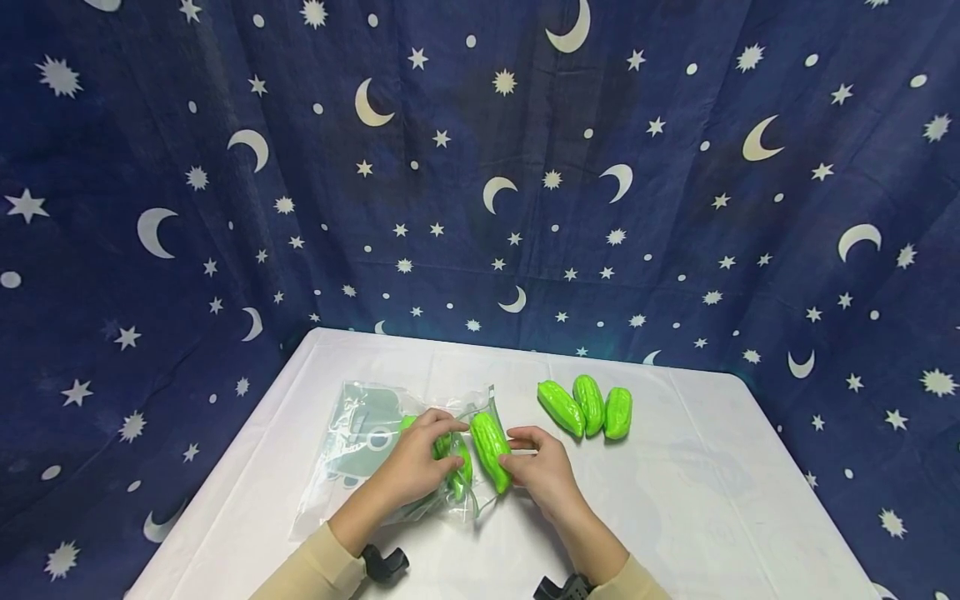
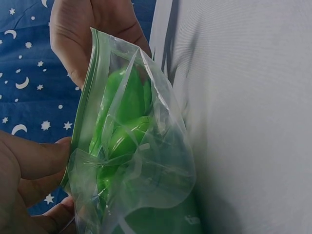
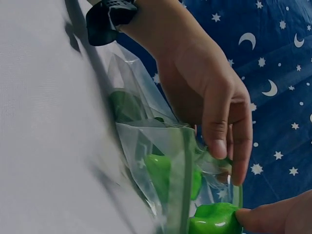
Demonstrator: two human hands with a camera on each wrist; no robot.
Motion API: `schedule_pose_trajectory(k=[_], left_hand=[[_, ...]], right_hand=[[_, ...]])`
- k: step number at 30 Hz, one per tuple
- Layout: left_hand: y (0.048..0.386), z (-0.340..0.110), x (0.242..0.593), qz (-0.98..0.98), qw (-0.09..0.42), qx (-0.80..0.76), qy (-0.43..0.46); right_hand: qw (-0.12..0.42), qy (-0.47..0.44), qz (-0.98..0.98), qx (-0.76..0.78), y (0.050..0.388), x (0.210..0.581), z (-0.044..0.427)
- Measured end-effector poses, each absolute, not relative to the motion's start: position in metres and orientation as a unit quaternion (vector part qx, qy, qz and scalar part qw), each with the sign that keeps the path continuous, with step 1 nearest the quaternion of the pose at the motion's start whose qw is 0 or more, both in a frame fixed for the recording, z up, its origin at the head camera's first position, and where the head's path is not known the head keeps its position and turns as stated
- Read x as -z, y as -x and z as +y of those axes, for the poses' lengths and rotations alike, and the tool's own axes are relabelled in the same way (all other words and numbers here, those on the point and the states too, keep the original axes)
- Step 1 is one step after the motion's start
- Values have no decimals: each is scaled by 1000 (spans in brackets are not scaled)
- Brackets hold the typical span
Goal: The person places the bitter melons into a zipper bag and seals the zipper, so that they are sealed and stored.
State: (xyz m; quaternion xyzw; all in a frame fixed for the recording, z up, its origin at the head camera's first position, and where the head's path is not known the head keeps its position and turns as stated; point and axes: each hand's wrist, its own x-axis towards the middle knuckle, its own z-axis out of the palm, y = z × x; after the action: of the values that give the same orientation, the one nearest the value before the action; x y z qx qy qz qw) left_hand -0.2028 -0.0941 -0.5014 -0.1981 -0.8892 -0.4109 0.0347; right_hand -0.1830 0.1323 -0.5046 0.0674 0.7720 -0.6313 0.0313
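Note:
A clear zip bag (image 1: 315,504) with a grey-green printed figure lies on the table, its mouth facing right. Several bumpy green bitter gourds are inside, one bitter gourd (image 1: 462,475) showing close to the mouth. My left hand (image 1: 414,462) pinches the bag's zip edge (image 2: 81,114) and keeps the mouth parted. At the opening, my right hand (image 1: 549,473) holds another bitter gourd (image 1: 491,450) between thumb and fingers, tilted with its narrow end toward me. In the right wrist view that gourd (image 3: 214,218) is at the bag's mouth; its far part is cut off.
Three more bitter gourds lie side by side at the back right: a left one (image 1: 561,408), a middle one (image 1: 589,404) and a right one (image 1: 618,413). The white-covered table (image 1: 690,500) ends at a dark blue curtain (image 1: 465,183) with moons and stars.

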Motion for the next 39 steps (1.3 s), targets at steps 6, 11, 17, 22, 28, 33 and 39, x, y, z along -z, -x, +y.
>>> schedule_pose_trajectory(k=[6, 11, 17, 22, 28, 33, 39], left_hand=[[204, -94, 501, -886, 34, 416, 202], [204, -94, 501, -886, 36, 414, 204], [204, -93, 500, -883, 33, 421, 206], [203, -92, 499, -884, 34, 420, 204], [202, -92, 499, -883, 36, 423, 201], [202, -92, 499, -882, 38, 425, 199], [203, -93, 500, -883, 38, 423, 199]], right_hand=[[32, -69, 769, 634, 184, 509, 123], [33, -74, 769, 634, 185, 514, 118], [29, -82, 771, 631, 187, 518, 113], [24, -89, 768, 634, 188, 520, 112], [20, -87, 751, 655, 186, 520, 111], [30, -83, 734, 673, 184, 519, 112], [49, -76, 719, 689, 184, 520, 114]])
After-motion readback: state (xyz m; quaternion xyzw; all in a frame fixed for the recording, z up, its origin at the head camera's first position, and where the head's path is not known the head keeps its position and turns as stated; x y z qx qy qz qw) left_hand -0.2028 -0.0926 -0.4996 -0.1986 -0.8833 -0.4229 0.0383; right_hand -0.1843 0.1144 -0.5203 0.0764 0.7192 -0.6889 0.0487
